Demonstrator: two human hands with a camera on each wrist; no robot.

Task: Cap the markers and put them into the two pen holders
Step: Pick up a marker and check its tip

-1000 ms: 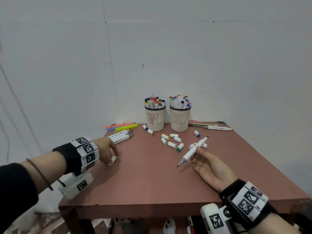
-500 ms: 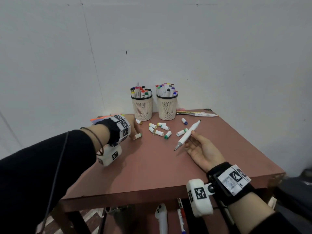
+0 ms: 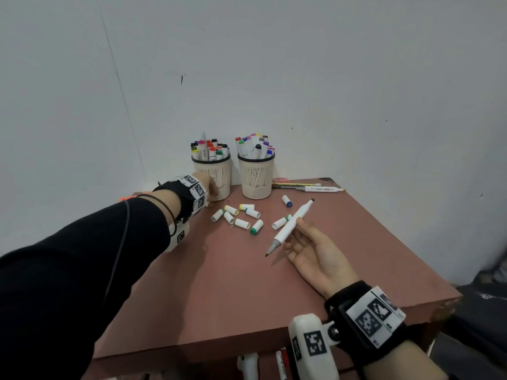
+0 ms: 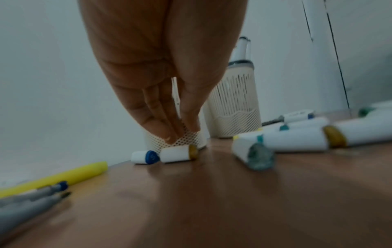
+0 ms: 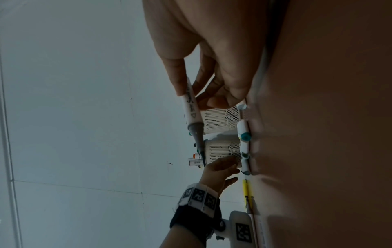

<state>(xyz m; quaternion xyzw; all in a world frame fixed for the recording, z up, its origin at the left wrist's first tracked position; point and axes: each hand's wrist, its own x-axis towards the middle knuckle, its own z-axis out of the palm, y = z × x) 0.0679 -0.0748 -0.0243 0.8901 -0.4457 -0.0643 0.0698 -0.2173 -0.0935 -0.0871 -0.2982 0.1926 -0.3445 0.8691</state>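
Observation:
My right hand [image 3: 295, 233] is palm up above the table middle and pinches a white uncapped marker [image 3: 295, 222], its fine tip toward me; the right wrist view shows the same marker [image 5: 191, 107] held between thumb and fingers. My left hand [image 3: 210, 187] reaches to the foot of the left pen holder [image 3: 222, 171]. Its straight fingers [image 4: 169, 132] hover just above a gold-ended cap [image 4: 176, 153], with a blue-ended cap [image 4: 144, 156] beside it. Both this holder and the right pen holder [image 3: 256, 176] are full of capped markers. Several loose caps [image 3: 241, 215] lie in front of them.
Pens and a white marker [image 3: 321, 189] lie along the back right edge. At the left are a yellow highlighter [image 4: 74, 174] and uncapped grey markers [image 4: 31, 199]. A single blue cap [image 3: 287, 201] sits right of the cluster. The wall stands close behind the holders.
My left hand has moved from the table's left side forward to the foot of the left holder. The right hand still holds the marker in about the same spot.

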